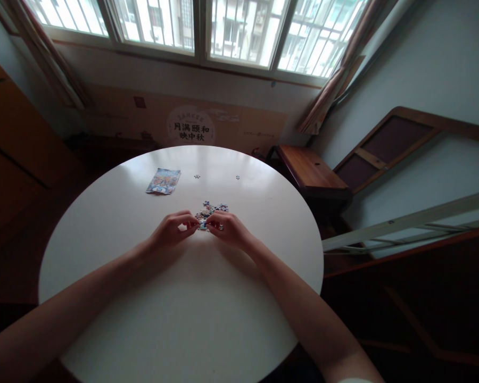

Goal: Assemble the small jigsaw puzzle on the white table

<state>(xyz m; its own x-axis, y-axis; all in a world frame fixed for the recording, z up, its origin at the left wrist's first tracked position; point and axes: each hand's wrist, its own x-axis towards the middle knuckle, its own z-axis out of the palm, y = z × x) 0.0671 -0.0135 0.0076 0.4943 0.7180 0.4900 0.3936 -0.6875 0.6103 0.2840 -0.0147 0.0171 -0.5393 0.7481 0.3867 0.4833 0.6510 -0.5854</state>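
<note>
A small heap of jigsaw puzzle pieces [207, 209] lies near the middle of the round white table [175, 303]. At its near edge my left hand [178, 223] pinches the left side of a small bluish puzzle piece [203, 225], fingertips pressed together. From the other side my right hand [225, 226] is closed in a pinch at the same spot, its fingertips on a blue bit of puzzle. Whether the hands share one piece or hold two joined ones is too small to tell. My right hand covers part of the heap.
A colourful picture sheet or packet [163, 181] lies at the table's far left. Two single puzzle pieces, one left [197, 176] and one right [237, 177], lie beyond the heap. A wooden stool or bench [313, 167] stands past the right edge, below the windows.
</note>
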